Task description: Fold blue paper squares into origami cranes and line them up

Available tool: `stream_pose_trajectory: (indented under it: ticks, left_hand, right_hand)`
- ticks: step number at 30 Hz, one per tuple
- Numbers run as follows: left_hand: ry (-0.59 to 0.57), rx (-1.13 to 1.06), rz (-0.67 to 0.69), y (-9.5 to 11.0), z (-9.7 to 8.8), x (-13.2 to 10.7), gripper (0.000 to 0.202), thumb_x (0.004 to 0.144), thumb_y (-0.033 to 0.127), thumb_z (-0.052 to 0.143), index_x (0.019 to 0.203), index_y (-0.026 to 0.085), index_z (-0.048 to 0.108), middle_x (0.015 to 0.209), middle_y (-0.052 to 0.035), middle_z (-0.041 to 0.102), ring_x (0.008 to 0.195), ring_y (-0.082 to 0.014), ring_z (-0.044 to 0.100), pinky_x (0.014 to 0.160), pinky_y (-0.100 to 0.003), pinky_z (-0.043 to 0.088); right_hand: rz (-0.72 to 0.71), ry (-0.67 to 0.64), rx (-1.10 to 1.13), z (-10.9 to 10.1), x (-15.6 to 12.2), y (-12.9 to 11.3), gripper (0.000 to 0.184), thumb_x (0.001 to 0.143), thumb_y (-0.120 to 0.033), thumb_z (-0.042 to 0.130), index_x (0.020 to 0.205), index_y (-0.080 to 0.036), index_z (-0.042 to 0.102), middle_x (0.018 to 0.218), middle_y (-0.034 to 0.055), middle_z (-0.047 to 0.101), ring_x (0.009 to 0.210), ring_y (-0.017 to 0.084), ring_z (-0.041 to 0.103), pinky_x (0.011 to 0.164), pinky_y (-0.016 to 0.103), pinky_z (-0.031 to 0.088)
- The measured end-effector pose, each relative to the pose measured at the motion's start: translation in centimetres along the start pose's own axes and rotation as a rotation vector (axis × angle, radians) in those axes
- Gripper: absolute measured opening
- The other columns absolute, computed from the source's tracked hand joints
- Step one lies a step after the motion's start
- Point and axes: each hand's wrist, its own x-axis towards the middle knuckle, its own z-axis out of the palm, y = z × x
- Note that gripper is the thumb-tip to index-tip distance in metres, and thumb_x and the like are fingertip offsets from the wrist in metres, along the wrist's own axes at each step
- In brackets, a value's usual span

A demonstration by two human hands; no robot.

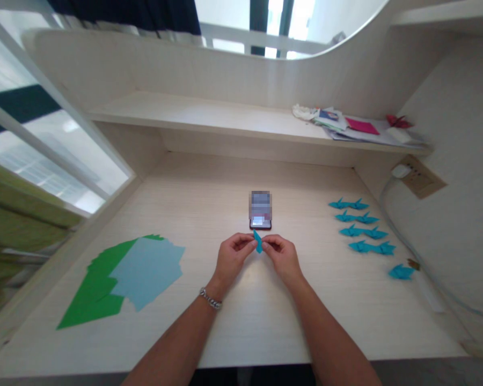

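Observation:
A small piece of folded blue paper (258, 242) is held upright above the middle of the desk. My left hand (234, 256) pinches it from the left between thumb and fingers. From the other side my right hand (280, 255) grips it the same way. Just beyond the fingertips lies a phone (260, 209) with its screen lit and blurred. Several small blue origami figures (362, 231) sit in rows at the right of the desk, and a single blue origami figure (401, 272) rests nearer to me.
Fanned green paper sheets (92, 295) and light blue paper sheets (148, 271) lie at the left. A white cable (410, 241) runs down the right side from a wall socket (421, 176). Papers (370, 134) and a pink packet (362, 126) occupy the shelf (209, 115) behind.

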Motion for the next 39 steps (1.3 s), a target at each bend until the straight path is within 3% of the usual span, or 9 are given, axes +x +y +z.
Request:
stream_pose_trajectory:
  ticks: [6,16,23,28,34,39]
  left_hand:
    - [-0.088,0.002,-0.02,0.04,0.3,-0.19,0.018,0.065,0.024,0.076,0.075,0.014,0.064,0.088,-0.0063,0.069,0.079,-0.0174,0.065,0.078,-0.03,0.051]
    - [-0.098,0.1,0.051,-0.38,-0.05,0.04,0.011,0.077,0.023,0.065,0.084,0.014,0.065,0.081,-0.0038,0.067,0.074,-0.0151,0.062,0.073,-0.028,0.05]
    - [-0.145,0.144,0.091,-0.54,0.32,-0.31,0.009,0.078,0.023,0.063,0.084,0.015,0.064,0.08,-0.0034,0.066,0.075,-0.0152,0.061,0.072,-0.027,0.049]
    - [-0.12,0.136,0.093,-0.56,0.53,-0.52,0.012,0.08,0.026,0.061,0.086,0.015,0.062,0.081,-0.0034,0.064,0.075,-0.015,0.06,0.071,-0.027,0.049]
    - [-0.193,0.127,0.102,-0.87,0.48,-0.5,0.013,0.08,0.027,0.063,0.084,0.015,0.062,0.08,-0.0035,0.063,0.076,-0.015,0.059,0.071,-0.027,0.048]
    - [-0.144,0.145,0.11,-0.89,0.63,-0.73,0.017,0.08,0.029,0.061,0.089,0.015,0.061,0.085,-0.0046,0.064,0.079,-0.0162,0.061,0.075,-0.029,0.049]
  right_hand:
    - [-0.037,0.025,-0.052,0.12,-0.16,-0.28,0.014,0.074,-0.027,0.066,0.084,-0.017,0.069,0.086,0.0061,0.067,0.082,0.02,0.062,0.077,0.033,0.049]
    - [0.005,0.031,-0.003,0.24,-0.04,0.13,0.015,0.072,-0.027,0.067,0.083,-0.017,0.067,0.083,0.0051,0.068,0.078,0.019,0.063,0.075,0.033,0.05]
    - [0.047,0.052,-0.014,0.6,-0.18,0.23,0.02,0.069,-0.029,0.07,0.084,-0.017,0.066,0.079,0.0044,0.068,0.07,0.017,0.062,0.065,0.029,0.051]
    - [0.048,0.042,-0.019,0.47,-0.02,0.0,0.017,0.07,-0.03,0.069,0.079,-0.017,0.067,0.075,0.0037,0.068,0.068,0.017,0.062,0.065,0.029,0.05]
    - [0.04,0.086,0.015,0.61,-0.14,-0.35,0.02,0.069,-0.031,0.069,0.084,-0.017,0.068,0.079,0.0048,0.069,0.071,0.017,0.063,0.065,0.029,0.051]
    - [0.059,0.084,0.011,0.73,-0.22,-0.59,0.02,0.069,-0.032,0.07,0.081,-0.016,0.069,0.076,0.0048,0.07,0.067,0.017,0.063,0.064,0.029,0.052]
